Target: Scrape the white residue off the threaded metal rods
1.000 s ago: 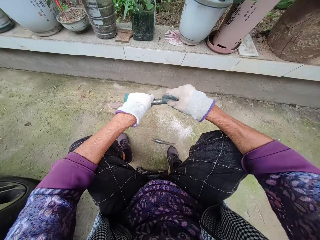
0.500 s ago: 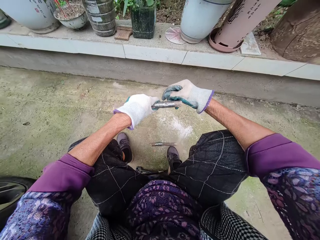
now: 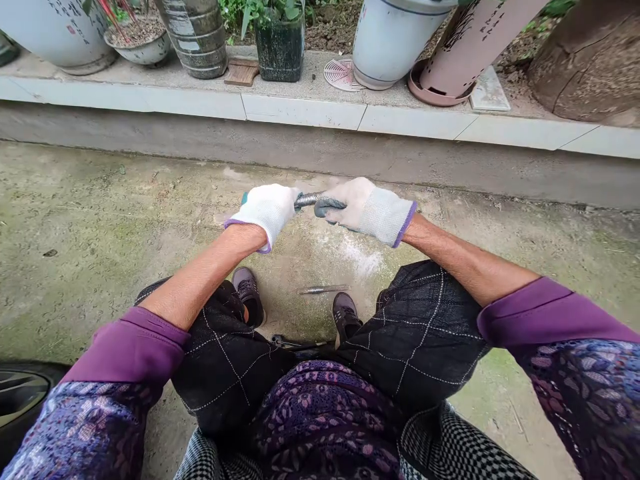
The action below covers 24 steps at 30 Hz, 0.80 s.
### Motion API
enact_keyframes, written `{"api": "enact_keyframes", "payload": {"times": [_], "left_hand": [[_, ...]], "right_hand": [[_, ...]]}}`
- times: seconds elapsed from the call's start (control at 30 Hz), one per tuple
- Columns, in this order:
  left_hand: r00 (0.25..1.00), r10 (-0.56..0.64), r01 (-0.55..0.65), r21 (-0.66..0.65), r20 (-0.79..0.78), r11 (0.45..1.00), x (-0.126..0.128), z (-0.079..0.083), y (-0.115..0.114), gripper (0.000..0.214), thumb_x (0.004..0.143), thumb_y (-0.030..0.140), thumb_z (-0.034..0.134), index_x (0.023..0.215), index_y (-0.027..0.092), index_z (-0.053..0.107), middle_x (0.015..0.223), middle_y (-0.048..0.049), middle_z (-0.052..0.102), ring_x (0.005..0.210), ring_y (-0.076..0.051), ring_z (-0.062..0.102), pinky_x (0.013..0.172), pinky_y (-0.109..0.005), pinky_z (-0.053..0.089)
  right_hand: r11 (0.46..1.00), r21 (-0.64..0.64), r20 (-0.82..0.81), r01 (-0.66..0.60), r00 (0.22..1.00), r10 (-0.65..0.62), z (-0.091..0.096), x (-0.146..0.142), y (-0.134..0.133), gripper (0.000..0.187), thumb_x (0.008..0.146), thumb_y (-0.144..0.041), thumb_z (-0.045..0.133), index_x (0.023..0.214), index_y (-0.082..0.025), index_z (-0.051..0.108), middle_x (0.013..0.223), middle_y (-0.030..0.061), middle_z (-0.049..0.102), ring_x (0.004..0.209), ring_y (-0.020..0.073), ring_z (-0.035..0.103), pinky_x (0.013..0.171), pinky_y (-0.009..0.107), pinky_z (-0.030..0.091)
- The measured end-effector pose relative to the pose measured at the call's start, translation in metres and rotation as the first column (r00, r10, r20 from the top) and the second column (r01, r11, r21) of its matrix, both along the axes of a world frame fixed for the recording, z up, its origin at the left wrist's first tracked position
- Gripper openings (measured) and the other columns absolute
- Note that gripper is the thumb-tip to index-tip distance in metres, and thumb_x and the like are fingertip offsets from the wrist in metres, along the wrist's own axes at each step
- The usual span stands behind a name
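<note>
Both my hands wear white knit gloves with teal palms. My left hand [image 3: 266, 208] is closed round the left end of a short grey metal rod [image 3: 307, 199] held level in front of my knees. My right hand [image 3: 361, 208] is closed round the rod's right end, so only a short middle stretch shows between the gloves. A second thin grey metal rod [image 3: 323, 290] lies on the concrete ground between my shoes.
A raised concrete ledge [image 3: 300, 110] runs across the far side, carrying plant pots, a dark planter [image 3: 279, 43], a white bucket [image 3: 387, 40] and a leaning pinkish pipe [image 3: 465, 43]. A dark tyre [image 3: 20, 400] sits at lower left. White powder marks the ground [image 3: 360, 257].
My right hand had loosened and lifted off the rod, showing most of it; now it has closed over the right end again. The hands sit closer together.
</note>
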<state>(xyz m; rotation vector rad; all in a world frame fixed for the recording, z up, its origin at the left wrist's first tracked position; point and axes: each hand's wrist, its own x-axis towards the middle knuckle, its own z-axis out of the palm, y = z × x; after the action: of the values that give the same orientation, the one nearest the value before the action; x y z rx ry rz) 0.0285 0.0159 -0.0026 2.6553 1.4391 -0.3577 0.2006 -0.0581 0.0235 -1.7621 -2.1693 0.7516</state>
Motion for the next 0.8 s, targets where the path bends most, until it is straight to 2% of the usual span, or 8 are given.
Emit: {"api": "enact_keyframes", "payload": {"times": [0.13, 0.2, 0.27, 0.4, 0.53, 0.67, 0.73, 0.8], "left_hand": [[0.991, -0.111, 0.113, 0.032, -0.076, 0.993, 0.002, -0.007, -0.005, 0.033, 0.091, 0.023, 0.046, 0.112, 0.021, 0.071, 0.088, -0.0133, 0.072, 0.092, -0.03, 0.069, 0.078, -0.041, 0.048], [0.986, -0.148, 0.149, 0.007, -0.083, 0.989, 0.002, -0.004, -0.009, 0.033, 0.091, 0.023, 0.046, 0.113, 0.022, 0.071, 0.087, -0.0122, 0.072, 0.09, -0.029, 0.069, 0.078, -0.04, 0.048], [0.984, -0.163, 0.16, -0.049, -0.065, 0.986, 0.001, 0.004, -0.013, 0.033, 0.091, 0.027, 0.046, 0.112, 0.023, 0.071, 0.083, -0.01, 0.071, 0.086, -0.027, 0.069, 0.075, -0.037, 0.047], [0.985, -0.14, 0.158, -0.211, 0.097, 0.965, -0.004, 0.023, -0.021, 0.031, 0.086, 0.035, 0.051, 0.103, 0.022, 0.074, 0.073, -0.004, 0.068, 0.072, -0.019, 0.063, 0.067, -0.03, 0.045], [0.93, -0.067, 0.171, -0.266, 0.361, 0.949, -0.01, 0.027, -0.02, 0.034, 0.082, 0.035, 0.052, 0.101, 0.017, 0.074, 0.071, -0.0013, 0.065, 0.066, -0.013, 0.056, 0.062, -0.026, 0.042], [0.897, 0.009, 0.081, -0.185, 0.441, 0.979, -0.011, 0.02, -0.006, 0.038, 0.084, 0.037, 0.049, 0.105, 0.015, 0.072, 0.076, -0.0027, 0.068, 0.068, -0.013, 0.056, 0.064, -0.026, 0.044], [0.929, 0.013, 0.029, -0.11, 0.37, 0.994, -0.01, 0.016, 0.002, 0.037, 0.086, 0.037, 0.048, 0.106, 0.017, 0.073, 0.08, -0.0044, 0.07, 0.072, -0.015, 0.059, 0.066, -0.027, 0.045], [0.975, 0.028, -0.019, -0.043, 0.22, 0.999, -0.009, 0.011, 0.008, 0.035, 0.087, 0.037, 0.049, 0.106, 0.019, 0.073, 0.081, -0.0072, 0.071, 0.076, -0.019, 0.063, 0.069, -0.03, 0.046]], "right_hand": [[0.998, 0.054, 0.081, -0.026, 0.996, 0.022, 0.005, 0.008, 0.011, 0.013, 0.079, -0.021, 0.062, 0.081, -0.02, 0.074, 0.071, 0.0025, 0.069, 0.068, 0.0174, 0.06, 0.06, 0.03, 0.04], [0.997, 0.067, 0.053, -0.031, 0.998, 0.027, 0.003, 0.013, 0.018, 0.014, 0.079, -0.02, 0.061, 0.08, -0.021, 0.074, 0.077, 0.0032, 0.071, 0.074, 0.0194, 0.062, 0.064, 0.031, 0.043], [1.0, 0.018, -0.022, -0.021, 1.0, 0.022, -0.001, 0.018, 0.024, 0.015, 0.078, -0.02, 0.06, 0.079, -0.021, 0.074, 0.076, 0.0028, 0.071, 0.072, 0.0188, 0.062, 0.063, 0.03, 0.045], [0.983, -0.18, -0.306, -0.035, 0.952, -0.022, -0.006, 0.023, 0.027, 0.011, 0.077, -0.025, 0.064, 0.077, -0.019, 0.073, 0.069, 0.0015, 0.068, 0.059, 0.0124, 0.056, 0.051, 0.024, 0.044], [0.959, -0.285, -0.491, 0.0, 0.859, -0.146, -0.009, 0.022, 0.026, 0.015, 0.076, -0.03, 0.071, 0.072, -0.016, 0.069, 0.059, -0.0002, 0.061, 0.048, 0.008, 0.049, 0.043, 0.023, 0.04], [0.954, -0.287, -0.519, 0.092, 0.821, -0.236, -0.015, 0.013, 0.021, 0.014, 0.076, -0.029, 0.073, 0.073, -0.016, 0.068, 0.058, 0.0009, 0.061, 0.046, 0.0085, 0.049, 0.042, 0.024, 0.041], [0.958, -0.269, -0.483, 0.095, 0.848, -0.22, -0.017, 0.006, 0.016, 0.01, 0.077, -0.025, 0.071, 0.078, -0.015, 0.07, 0.061, 0.0016, 0.063, 0.047, 0.0088, 0.051, 0.043, 0.024, 0.041], [0.97, -0.232, -0.398, 0.077, 0.902, -0.167, -0.016, 0.0, 0.009, 0.009, 0.078, -0.023, 0.067, 0.083, -0.016, 0.072, 0.064, 0.0016, 0.065, 0.048, 0.0087, 0.051, 0.044, 0.023, 0.041]]}}
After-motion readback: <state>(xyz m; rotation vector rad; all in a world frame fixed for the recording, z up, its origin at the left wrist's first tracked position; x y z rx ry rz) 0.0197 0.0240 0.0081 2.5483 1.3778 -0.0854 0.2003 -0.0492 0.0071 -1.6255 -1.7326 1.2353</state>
